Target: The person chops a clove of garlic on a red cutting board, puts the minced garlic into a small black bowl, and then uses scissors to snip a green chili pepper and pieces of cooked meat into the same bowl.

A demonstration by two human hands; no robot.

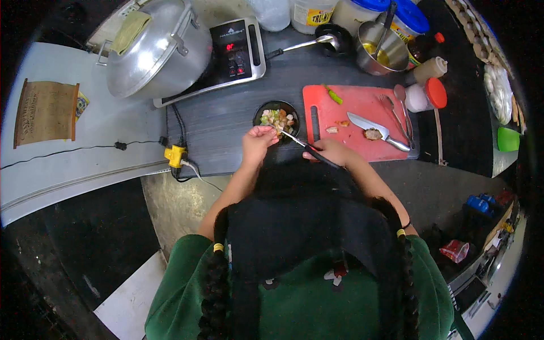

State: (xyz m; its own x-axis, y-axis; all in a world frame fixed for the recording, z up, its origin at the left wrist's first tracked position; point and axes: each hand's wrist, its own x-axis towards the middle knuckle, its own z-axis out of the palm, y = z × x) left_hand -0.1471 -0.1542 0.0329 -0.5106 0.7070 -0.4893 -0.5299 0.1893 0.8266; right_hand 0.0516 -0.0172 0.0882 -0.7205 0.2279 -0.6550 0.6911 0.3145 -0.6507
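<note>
A small black bowl [256, 114] of diced pale, green and brown food [278, 118] stands in front of me. Over its near rim, my left hand [260, 138] has its fingertips pinched together; whether something small is between them cannot be told. My right hand [329, 152] grips the black handle of a slim metal utensil [293, 137], its tip close to my left fingertips. On the red cutting board [361, 102] to the right lie a green chili pepper [333, 94], a kitchen knife [367, 126], a browned meat piece [372, 134] by its blade, small scraps, a fork [393, 111] and a spoon [403, 102].
A large lidded aluminium pot [157, 51] sits on a Hanabishi induction cooker [233, 55] at the back left. Behind are a ladle [308, 42], a steel pot [382, 49] and several jars. A red-lidded jar [418, 97] touches the board's right side. A yellow plug adapter [175, 156] lies at the left edge.
</note>
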